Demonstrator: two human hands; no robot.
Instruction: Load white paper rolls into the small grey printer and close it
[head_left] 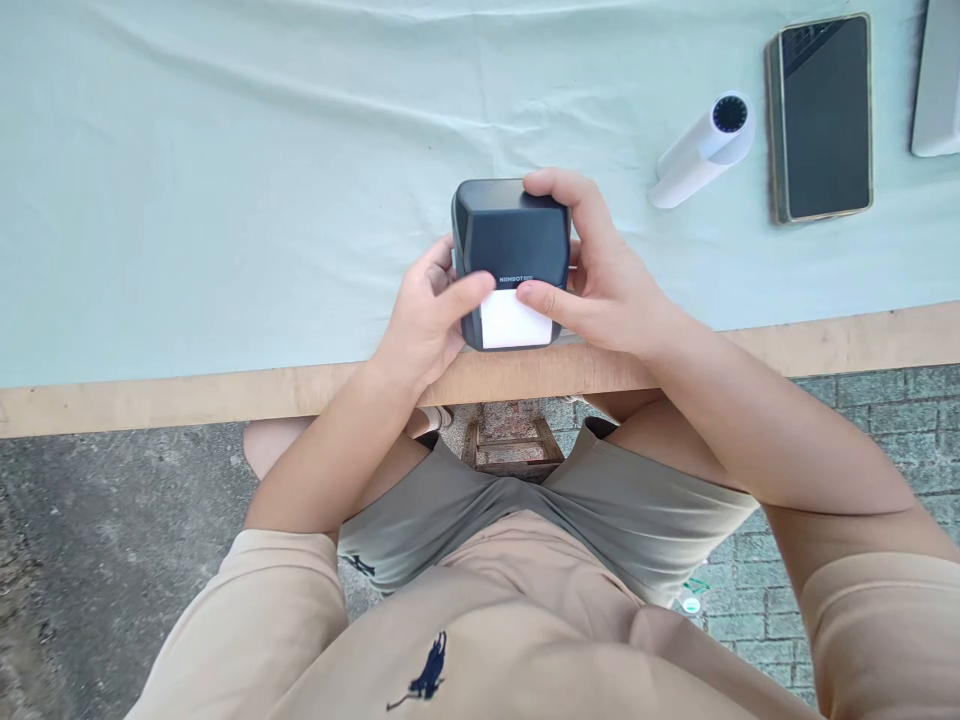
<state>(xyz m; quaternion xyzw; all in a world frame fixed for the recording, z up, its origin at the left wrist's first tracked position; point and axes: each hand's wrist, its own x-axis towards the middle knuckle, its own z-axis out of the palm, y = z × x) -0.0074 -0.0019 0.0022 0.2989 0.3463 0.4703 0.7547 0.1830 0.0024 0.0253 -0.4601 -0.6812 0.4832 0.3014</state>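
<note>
Between my two hands is a black label printer marked NIIMBOT, held just over the near edge of the table. A white label shows on its lower front. My left hand grips the printer's left side, its thumb on the front by the label's upper left corner. Wrapped round the right side, my right hand has its index finger on the top right corner and its thumb at the label's upper right. The other fingers of both hands are partly hidden behind the printer.
A pale green cloth covers the table, with a bare wooden edge in front. To the right are a white cylindrical device with a dark round end, and a dark-screened phone. Part of a light grey object shows at the far right.
</note>
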